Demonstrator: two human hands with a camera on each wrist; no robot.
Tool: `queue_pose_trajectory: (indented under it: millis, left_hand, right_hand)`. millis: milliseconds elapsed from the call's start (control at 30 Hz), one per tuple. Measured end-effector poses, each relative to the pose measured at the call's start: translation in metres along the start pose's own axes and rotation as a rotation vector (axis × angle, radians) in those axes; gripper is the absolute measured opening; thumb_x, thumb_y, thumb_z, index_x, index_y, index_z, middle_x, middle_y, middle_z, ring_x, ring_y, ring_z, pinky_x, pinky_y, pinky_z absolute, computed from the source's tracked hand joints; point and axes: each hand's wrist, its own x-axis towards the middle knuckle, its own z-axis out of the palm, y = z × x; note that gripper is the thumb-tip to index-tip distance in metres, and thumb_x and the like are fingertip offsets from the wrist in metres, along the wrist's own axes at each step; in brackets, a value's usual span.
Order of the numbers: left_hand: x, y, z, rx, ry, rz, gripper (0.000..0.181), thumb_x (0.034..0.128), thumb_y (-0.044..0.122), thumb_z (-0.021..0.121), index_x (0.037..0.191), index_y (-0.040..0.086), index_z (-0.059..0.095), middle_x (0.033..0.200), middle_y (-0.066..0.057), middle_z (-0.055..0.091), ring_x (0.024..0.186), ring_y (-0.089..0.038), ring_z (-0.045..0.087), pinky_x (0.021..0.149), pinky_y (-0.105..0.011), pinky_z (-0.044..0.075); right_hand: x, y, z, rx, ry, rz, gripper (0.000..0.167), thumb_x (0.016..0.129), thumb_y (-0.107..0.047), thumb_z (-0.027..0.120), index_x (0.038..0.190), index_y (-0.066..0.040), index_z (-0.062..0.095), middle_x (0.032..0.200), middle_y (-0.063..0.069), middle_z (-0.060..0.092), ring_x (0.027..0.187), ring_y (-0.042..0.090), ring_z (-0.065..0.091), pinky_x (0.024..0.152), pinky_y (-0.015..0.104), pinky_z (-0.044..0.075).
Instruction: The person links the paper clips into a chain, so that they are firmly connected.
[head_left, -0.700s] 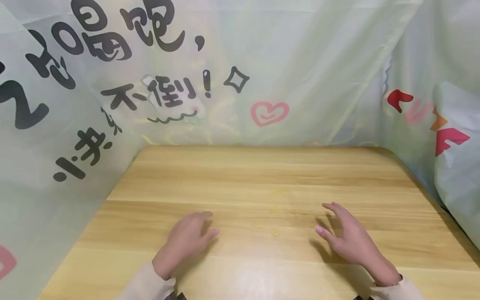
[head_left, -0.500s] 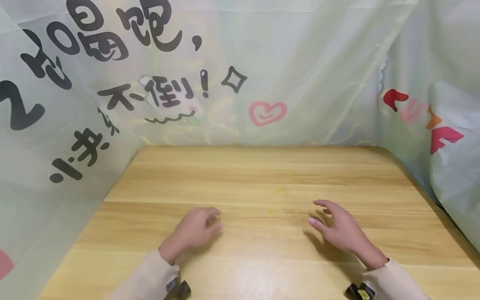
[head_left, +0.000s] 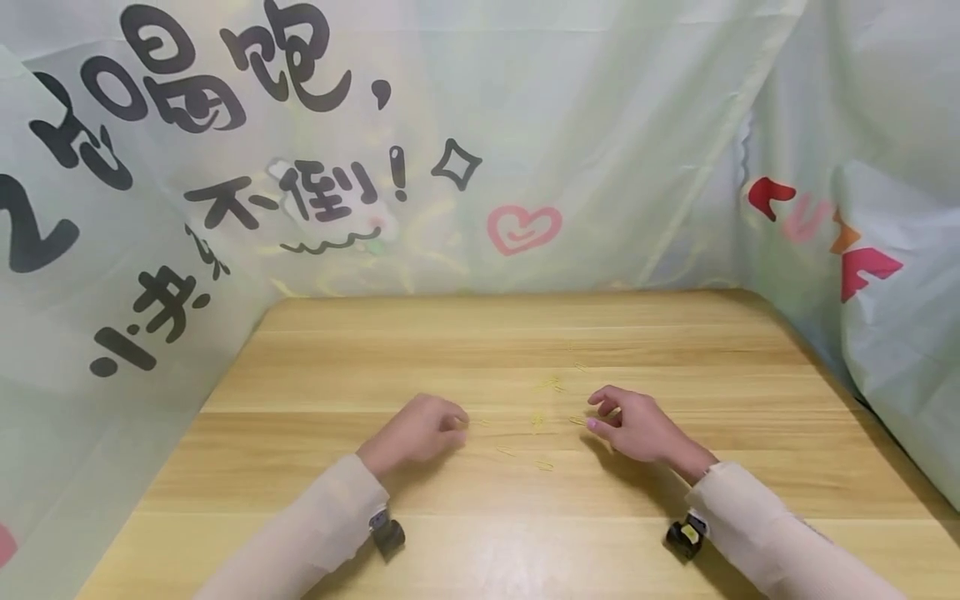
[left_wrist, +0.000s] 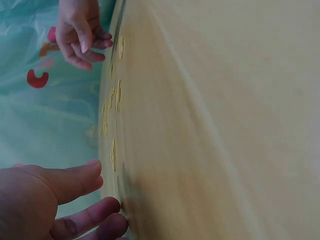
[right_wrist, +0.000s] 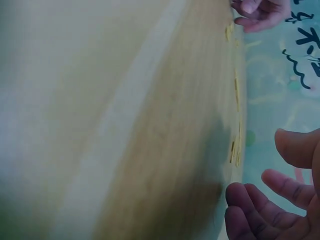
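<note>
Several yellow paper clips (head_left: 537, 421) lie scattered over the middle of the wooden table. My left hand (head_left: 423, 429) hovers low at their left side, fingertips close to the leftmost paper clip (head_left: 481, 422). In the left wrist view, its thumb (left_wrist: 75, 182) stands apart from the bent fingers, with nothing seen between them. On the other side, my right hand (head_left: 633, 429) has its thumb tip by a paper clip (head_left: 577, 420); whether they touch cannot be told. The right wrist view shows its fingers (right_wrist: 265, 210) loosely bent and the thumb apart, holding nothing visible.
The table (head_left: 480, 533) has rounded far corners. A pale printed curtain (head_left: 630, 150) hangs behind it and along both sides. Small black devices (head_left: 684, 537) sit at both sleeve cuffs. Further paper clips (head_left: 553, 384) lie farther back.
Both hands have moved inward toward the paper clips, the left to the right and the right to the left. More of both sleeves shows. The paper clips appear to lie as before.
</note>
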Motion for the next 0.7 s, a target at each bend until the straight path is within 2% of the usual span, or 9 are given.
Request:
queue_pose_trajectory:
  millis: [167,300,433,600,700]
  left_hand:
    - [0.008,0.008,0.001,0.043,-0.048,-0.016,0.026,0.0877,0.013,0.07,0.112,0.001,0.069,0.096,-0.01,0.072,0.082,-0.022,0.069,0.078,-0.036,0.056]
    - [0.009,0.01,0.006,0.062,-0.075,-0.043,0.025,0.0878,0.014,0.07,0.11,0.002,0.07,0.1,-0.01,0.072,0.084,-0.022,0.069,0.079,-0.034,0.056]
    - [0.012,0.012,0.007,0.095,-0.056,-0.038,0.02,0.0879,0.014,0.071,0.106,0.005,0.072,0.099,-0.007,0.072,0.09,-0.021,0.068,0.078,-0.033,0.055]
    - [0.017,0.016,0.004,0.147,-0.036,-0.034,0.015,0.0871,0.016,0.072,0.099,0.007,0.072,0.092,-0.004,0.071,0.084,-0.018,0.066,0.074,-0.03,0.054]
    - [0.019,0.019,0.004,0.179,-0.03,-0.034,0.019,0.0871,0.018,0.072,0.102,0.007,0.07,0.089,-0.004,0.07,0.079,-0.015,0.064,0.071,-0.029,0.053]
  right_hand:
    - [0.008,0.002,0.007,-0.015,-0.055,-0.018,0.025,0.091,-0.017,0.069,0.108,-0.001,0.06,0.094,0.007,0.066,0.078,0.016,0.064,0.069,0.036,0.054]
    - [0.012,0.002,0.011,-0.06,-0.086,-0.028,0.019,0.09,-0.018,0.07,0.101,-0.004,0.062,0.088,0.002,0.067,0.075,0.013,0.061,0.068,0.034,0.052]
    - [0.019,-0.001,0.01,-0.113,-0.087,-0.032,0.016,0.089,-0.018,0.071,0.098,-0.007,0.063,0.082,-0.002,0.065,0.072,0.011,0.058,0.067,0.034,0.05]
    - [0.027,-0.006,0.006,-0.138,-0.113,-0.036,0.015,0.088,-0.017,0.072,0.095,-0.007,0.064,0.079,-0.003,0.064,0.071,0.012,0.057,0.069,0.036,0.05]
    - [0.031,-0.007,0.004,-0.139,-0.127,-0.028,0.014,0.087,-0.017,0.073,0.092,-0.008,0.064,0.076,-0.003,0.062,0.07,0.012,0.055,0.069,0.036,0.049]
